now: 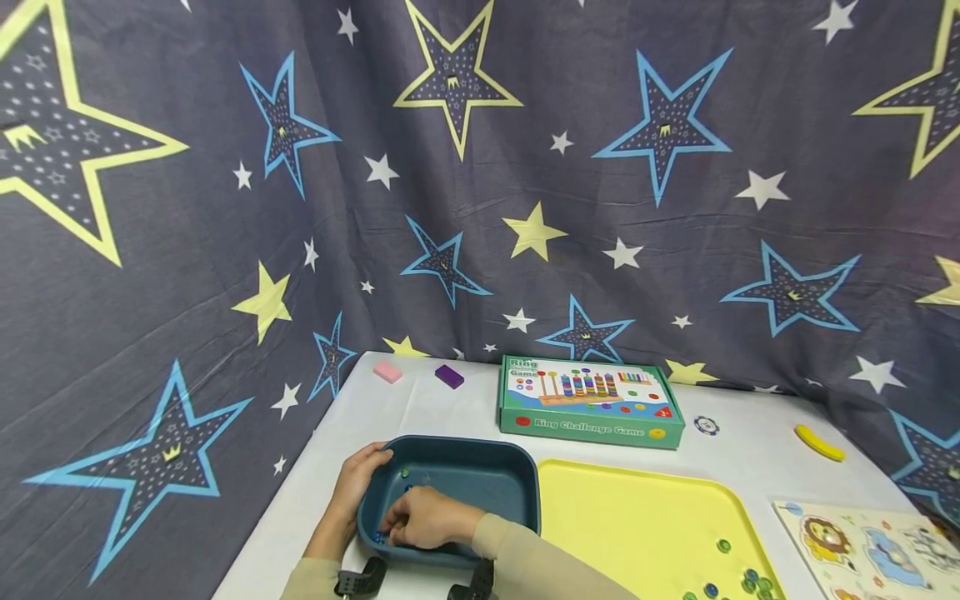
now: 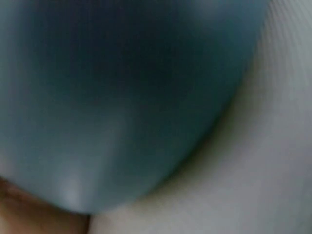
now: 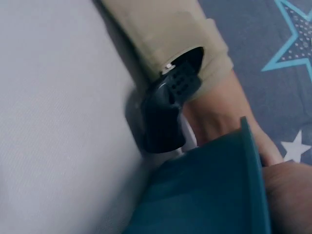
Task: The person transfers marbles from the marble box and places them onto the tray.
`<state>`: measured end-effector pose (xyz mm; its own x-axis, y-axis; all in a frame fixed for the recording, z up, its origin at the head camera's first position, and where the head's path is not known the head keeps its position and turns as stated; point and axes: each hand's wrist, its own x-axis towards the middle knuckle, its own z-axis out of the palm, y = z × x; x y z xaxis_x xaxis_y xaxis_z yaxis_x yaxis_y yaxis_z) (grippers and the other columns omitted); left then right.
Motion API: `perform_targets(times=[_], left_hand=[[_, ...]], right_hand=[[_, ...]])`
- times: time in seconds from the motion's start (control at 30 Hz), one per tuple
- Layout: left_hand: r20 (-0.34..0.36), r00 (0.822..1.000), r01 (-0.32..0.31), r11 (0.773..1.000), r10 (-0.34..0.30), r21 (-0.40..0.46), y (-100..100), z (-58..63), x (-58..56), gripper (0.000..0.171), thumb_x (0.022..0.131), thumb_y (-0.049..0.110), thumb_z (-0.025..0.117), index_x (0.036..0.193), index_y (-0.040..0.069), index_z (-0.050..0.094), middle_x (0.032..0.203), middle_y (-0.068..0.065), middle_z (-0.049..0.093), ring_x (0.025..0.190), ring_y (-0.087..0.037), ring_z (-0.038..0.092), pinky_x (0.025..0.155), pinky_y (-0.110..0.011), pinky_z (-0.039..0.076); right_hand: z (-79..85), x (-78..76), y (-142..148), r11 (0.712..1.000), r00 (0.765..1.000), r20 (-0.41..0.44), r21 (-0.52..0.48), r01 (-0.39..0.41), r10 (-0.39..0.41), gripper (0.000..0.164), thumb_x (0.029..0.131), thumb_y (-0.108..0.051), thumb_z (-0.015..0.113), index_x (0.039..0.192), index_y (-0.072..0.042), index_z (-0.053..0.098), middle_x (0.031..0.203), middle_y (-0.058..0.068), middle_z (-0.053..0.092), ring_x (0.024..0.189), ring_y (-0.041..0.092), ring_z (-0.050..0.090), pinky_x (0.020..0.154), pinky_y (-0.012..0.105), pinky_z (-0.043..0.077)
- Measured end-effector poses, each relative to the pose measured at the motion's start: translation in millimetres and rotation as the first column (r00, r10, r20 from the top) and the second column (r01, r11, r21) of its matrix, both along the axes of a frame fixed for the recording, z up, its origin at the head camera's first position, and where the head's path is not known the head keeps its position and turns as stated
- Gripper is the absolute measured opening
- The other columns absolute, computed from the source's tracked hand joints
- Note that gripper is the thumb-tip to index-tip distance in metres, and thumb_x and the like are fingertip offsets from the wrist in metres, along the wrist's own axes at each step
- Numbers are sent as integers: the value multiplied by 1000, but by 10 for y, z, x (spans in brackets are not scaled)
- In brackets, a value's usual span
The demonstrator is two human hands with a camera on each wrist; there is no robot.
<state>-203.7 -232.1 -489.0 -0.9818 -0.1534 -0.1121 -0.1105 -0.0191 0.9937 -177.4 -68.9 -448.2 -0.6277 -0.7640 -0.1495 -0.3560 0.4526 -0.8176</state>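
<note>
A dark teal plastic bin point(image 1: 487, 479) stands on the white table. My left hand point(image 1: 358, 483) grips its left side, with fingertips at the rim; in the left wrist view, the bin wall point(image 2: 122, 146) fills most of the picture, blurred. Inside the bin, my right hand point(image 1: 431, 518) reaches down to the near left corner, fingers bent. Its fingertips are at some small blue glass beads point(image 1: 379, 538); whether they pinch one is hidden. A green glass bead point(image 1: 405, 472) lies farther back in the bin. In the right wrist view, the bin point(image 3: 204, 195) is seen beside the left forearm.
To the right lies a yellow tray point(image 1: 630, 508), with several green and blue beads point(image 1: 752, 577) toward its near right corner. Behind are a green game box point(image 1: 592, 429), a pink block point(image 1: 387, 372) and a purple block point(image 1: 450, 377). Farther right sit a chip point(image 1: 707, 426), a toy banana point(image 1: 819, 443) and an animal puzzle point(image 1: 885, 546).
</note>
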Motion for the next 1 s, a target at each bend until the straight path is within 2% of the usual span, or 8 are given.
perform_targets(times=[0.17,0.37,0.6,1.0], left_hand=[[-2,1000,-22,1000,22,7,11,-24,-11,31,84,22,59,103,-1,62,97,-11,63,88,-20,57,74,-29,45],[-8,1000,-23,1000,23,-14,9,-37,-10,30,84,22,58,103,0,63,98,-10,64,89,-20,57,75,-29,45],[5,1000,20,999,-20,-31,78,235,118,27,88,15,54,106,-4,61,104,-16,61,97,-27,54,80,-32,43],[2,1000,27,1000,-27,-9,89,240,133,28,88,13,53,107,-6,59,104,-19,60,95,-27,55,78,-33,44]], right_hand=[[-31,-21,21,999,999,46,-46,-19,21,7,76,2,65,79,-4,68,66,-5,63,58,0,54,59,16,43],[-38,-37,66,999,996,88,-29,-26,28,10,76,0,64,76,-8,70,66,-7,64,60,1,53,58,17,42],[-16,-77,132,997,985,155,-15,-80,81,12,79,1,62,84,-5,71,74,-4,67,66,0,54,61,17,44],[-25,-64,129,993,994,6,44,-110,110,10,84,-9,61,79,-12,69,67,-12,60,60,0,51,56,18,42]])
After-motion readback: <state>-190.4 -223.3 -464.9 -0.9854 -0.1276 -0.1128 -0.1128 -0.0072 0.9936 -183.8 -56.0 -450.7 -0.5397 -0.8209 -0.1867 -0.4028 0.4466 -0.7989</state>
